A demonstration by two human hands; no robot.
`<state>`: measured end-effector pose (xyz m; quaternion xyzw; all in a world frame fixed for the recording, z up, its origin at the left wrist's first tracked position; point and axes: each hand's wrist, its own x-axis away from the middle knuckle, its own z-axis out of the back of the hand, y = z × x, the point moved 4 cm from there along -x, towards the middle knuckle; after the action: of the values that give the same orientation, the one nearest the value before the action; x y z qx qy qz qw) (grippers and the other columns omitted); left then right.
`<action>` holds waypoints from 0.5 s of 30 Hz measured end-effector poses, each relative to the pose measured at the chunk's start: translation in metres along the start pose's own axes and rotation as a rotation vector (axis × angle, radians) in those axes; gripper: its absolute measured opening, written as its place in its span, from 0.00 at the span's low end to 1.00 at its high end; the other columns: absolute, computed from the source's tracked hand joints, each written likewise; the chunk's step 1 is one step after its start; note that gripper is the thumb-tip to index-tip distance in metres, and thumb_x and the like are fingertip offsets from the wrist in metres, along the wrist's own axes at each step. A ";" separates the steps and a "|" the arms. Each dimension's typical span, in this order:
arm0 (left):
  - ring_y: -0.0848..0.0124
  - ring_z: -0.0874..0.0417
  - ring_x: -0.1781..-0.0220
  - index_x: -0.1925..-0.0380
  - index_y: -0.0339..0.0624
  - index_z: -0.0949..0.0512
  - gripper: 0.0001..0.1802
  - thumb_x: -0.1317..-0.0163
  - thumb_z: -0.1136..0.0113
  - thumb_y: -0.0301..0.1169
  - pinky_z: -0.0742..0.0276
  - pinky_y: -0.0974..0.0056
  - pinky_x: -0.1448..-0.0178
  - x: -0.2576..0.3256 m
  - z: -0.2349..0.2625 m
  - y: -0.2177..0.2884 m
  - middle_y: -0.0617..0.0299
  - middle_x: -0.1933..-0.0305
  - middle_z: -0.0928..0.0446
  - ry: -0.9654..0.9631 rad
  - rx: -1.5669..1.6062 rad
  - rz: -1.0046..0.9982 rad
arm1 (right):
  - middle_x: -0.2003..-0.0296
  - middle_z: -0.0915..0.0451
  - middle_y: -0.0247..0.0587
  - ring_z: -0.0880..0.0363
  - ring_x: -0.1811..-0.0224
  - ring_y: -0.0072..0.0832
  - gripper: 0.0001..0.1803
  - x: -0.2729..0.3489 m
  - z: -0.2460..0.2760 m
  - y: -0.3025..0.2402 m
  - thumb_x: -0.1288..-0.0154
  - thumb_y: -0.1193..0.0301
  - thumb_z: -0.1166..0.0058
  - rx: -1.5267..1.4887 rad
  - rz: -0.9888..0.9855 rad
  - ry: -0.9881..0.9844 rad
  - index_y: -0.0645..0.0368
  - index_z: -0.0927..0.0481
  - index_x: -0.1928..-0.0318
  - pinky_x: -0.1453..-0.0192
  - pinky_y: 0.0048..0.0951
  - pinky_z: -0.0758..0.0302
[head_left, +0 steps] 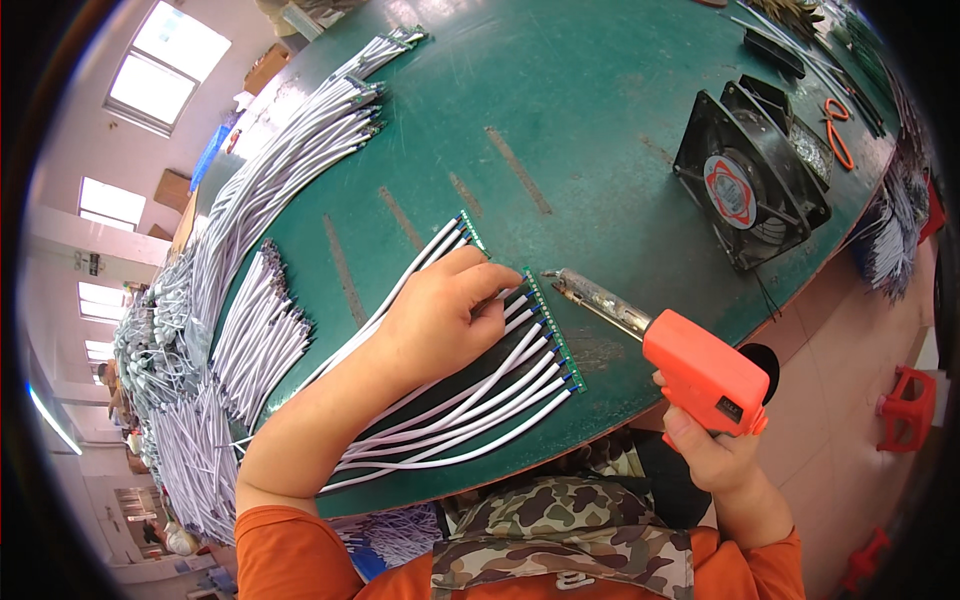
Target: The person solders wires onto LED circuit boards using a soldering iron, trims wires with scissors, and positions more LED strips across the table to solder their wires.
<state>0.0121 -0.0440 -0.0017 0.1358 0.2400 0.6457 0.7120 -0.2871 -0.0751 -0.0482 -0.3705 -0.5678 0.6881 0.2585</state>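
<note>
My left hand [450,312] is closed in a pinch at the edge of a narrow green circuit board strip [557,340], on the end of a white cable; the fingers partly hide the grip. More white cables [515,402] with dark blue ends lie side by side along this strip, running back under my left forearm. In my right hand [715,455] is a red soldering gun [705,372], gripped by its handle. Its tip points left and stands close to the strip's upper end, beside my left fingertips. A second green strip [474,232] with cables lies just beyond my left hand.
Bundles of white cables [290,165] lie along the left of the green table [600,120]. A black fan [745,185] stands at the right, with orange-handled scissors [838,135] behind it. A red stool [907,408] is on the floor at right.
</note>
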 end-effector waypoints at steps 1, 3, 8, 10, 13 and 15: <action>0.66 0.21 0.71 0.58 0.39 0.15 0.13 0.43 0.39 0.18 0.25 0.65 0.66 0.000 -0.001 -0.004 0.57 0.67 0.24 -0.008 0.046 -0.002 | 0.54 0.15 0.44 0.22 0.70 0.18 0.19 0.000 -0.001 0.000 0.31 0.76 0.41 -0.017 -0.015 -0.001 0.70 0.22 0.42 0.55 0.27 0.21; 0.68 0.23 0.72 0.58 0.39 0.15 0.13 0.43 0.39 0.18 0.26 0.66 0.67 0.000 -0.002 -0.006 0.58 0.68 0.25 -0.016 0.095 -0.005 | 0.54 0.15 0.44 0.22 0.70 0.18 0.19 0.000 -0.002 0.000 0.31 0.75 0.41 -0.032 -0.030 -0.002 0.71 0.22 0.42 0.53 0.28 0.21; 0.64 0.23 0.71 0.57 0.39 0.16 0.15 0.46 0.40 0.17 0.27 0.62 0.67 -0.002 -0.002 -0.004 0.57 0.68 0.27 -0.021 0.027 -0.079 | 0.54 0.15 0.44 0.22 0.71 0.18 0.19 -0.007 -0.006 -0.004 0.31 0.76 0.41 0.003 0.050 0.004 0.70 0.22 0.42 0.54 0.27 0.21; 0.62 0.22 0.70 0.58 0.39 0.16 0.16 0.47 0.40 0.18 0.26 0.61 0.66 -0.004 -0.002 -0.003 0.57 0.68 0.27 -0.037 0.009 -0.110 | 0.55 0.15 0.44 0.22 0.71 0.18 0.19 -0.007 -0.008 -0.008 0.32 0.76 0.41 -0.029 -0.009 0.013 0.70 0.22 0.42 0.56 0.26 0.21; 0.58 0.22 0.69 0.58 0.40 0.16 0.16 0.49 0.40 0.18 0.24 0.58 0.65 -0.008 0.000 -0.001 0.56 0.68 0.27 -0.083 -0.024 -0.147 | 0.55 0.15 0.43 0.22 0.71 0.18 0.19 -0.009 -0.011 -0.009 0.32 0.77 0.42 -0.077 -0.067 0.020 0.69 0.21 0.42 0.60 0.25 0.22; 0.56 0.21 0.69 0.58 0.40 0.16 0.17 0.49 0.40 0.19 0.24 0.56 0.64 -0.010 0.001 -0.002 0.55 0.68 0.27 -0.114 -0.037 -0.152 | 0.55 0.15 0.43 0.22 0.71 0.18 0.19 -0.012 -0.014 -0.008 0.32 0.78 0.42 -0.093 -0.069 0.017 0.69 0.21 0.42 0.62 0.25 0.22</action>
<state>0.0137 -0.0537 0.0002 0.1405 0.1967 0.5854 0.7739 -0.2696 -0.0740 -0.0386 -0.3682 -0.6094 0.6486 0.2692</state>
